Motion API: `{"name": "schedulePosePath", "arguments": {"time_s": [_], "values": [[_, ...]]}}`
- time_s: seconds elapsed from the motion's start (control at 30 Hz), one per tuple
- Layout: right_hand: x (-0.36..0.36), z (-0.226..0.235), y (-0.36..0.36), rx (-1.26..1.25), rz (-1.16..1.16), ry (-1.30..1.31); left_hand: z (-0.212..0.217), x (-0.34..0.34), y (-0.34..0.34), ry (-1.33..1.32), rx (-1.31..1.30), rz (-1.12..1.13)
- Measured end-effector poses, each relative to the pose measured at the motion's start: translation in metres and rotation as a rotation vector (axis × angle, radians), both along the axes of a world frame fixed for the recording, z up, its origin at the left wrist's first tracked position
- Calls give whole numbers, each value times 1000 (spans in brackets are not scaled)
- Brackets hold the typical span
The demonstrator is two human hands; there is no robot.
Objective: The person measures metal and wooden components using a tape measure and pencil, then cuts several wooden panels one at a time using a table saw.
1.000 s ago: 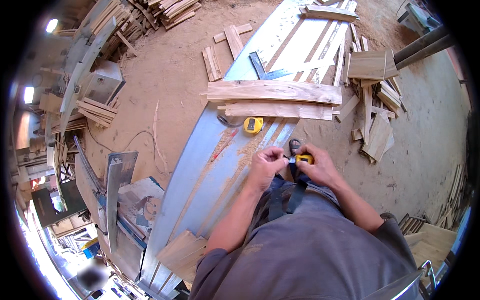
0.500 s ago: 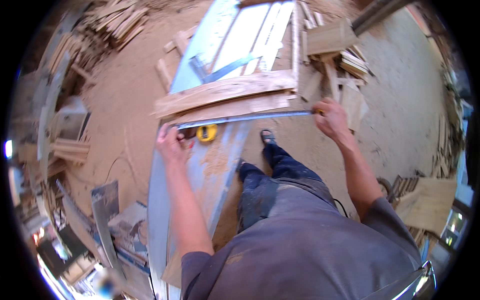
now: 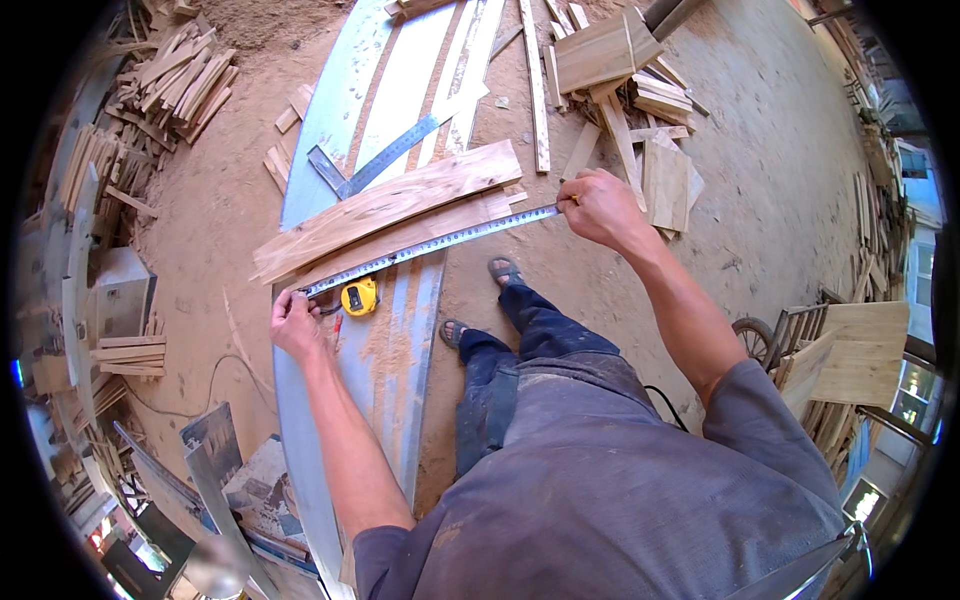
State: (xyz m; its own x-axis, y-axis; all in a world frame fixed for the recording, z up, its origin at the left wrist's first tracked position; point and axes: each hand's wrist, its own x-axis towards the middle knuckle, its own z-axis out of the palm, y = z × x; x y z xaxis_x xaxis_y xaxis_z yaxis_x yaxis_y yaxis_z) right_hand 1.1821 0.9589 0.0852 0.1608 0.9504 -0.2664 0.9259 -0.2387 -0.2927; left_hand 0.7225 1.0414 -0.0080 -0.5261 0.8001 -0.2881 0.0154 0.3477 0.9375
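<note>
Left of the metal bench (image 3: 300, 400), a few short planks (image 3: 132, 355) lie piled. Over the bench's left edge is the left hand (image 3: 297, 325), its fingers bunched close at one end of the tape blade (image 3: 450, 239), seemingly pinching it so that end stays lined up with the wood. On the bench, a yellow tape measure (image 3: 359, 296) sits just below the blade, apparently set down within reach. Above it, a wide board (image 3: 400, 200) and a narrow board (image 3: 440, 226) lie crosswise, overhanging the bench's right edge; the blade runs along the narrow board's near side. A metal square (image 3: 385, 160) rests farther up the bench, beyond both boards. Out past the bench's right edge, the right hand (image 3: 600, 205) has its fingers wrapped around the blade's other end, where a bit of yellow casing shows, probably pulling so that the unsupported stretch does not sag. Farther right of the bench is a wood pile (image 3: 610, 55).
</note>
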Motion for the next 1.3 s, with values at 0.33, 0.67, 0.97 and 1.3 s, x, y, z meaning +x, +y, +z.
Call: {"name": "schedulePosePath", "arguments": {"time_s": [0.33, 0.67, 0.97, 1.3], "values": [[3, 3, 13, -109, 24, -8, 2, 15, -12, -3, 39, 11], [8, 4, 20, -191, 44, -21, -2, 23, -16, 96, 79, -24], [10, 10, 26, -186, 80, -42, -1, 30, -19, 105, 130, 55], [14, 10, 31, -192, 106, -32, 0, 35, -17, 140, 97, 115]]}}
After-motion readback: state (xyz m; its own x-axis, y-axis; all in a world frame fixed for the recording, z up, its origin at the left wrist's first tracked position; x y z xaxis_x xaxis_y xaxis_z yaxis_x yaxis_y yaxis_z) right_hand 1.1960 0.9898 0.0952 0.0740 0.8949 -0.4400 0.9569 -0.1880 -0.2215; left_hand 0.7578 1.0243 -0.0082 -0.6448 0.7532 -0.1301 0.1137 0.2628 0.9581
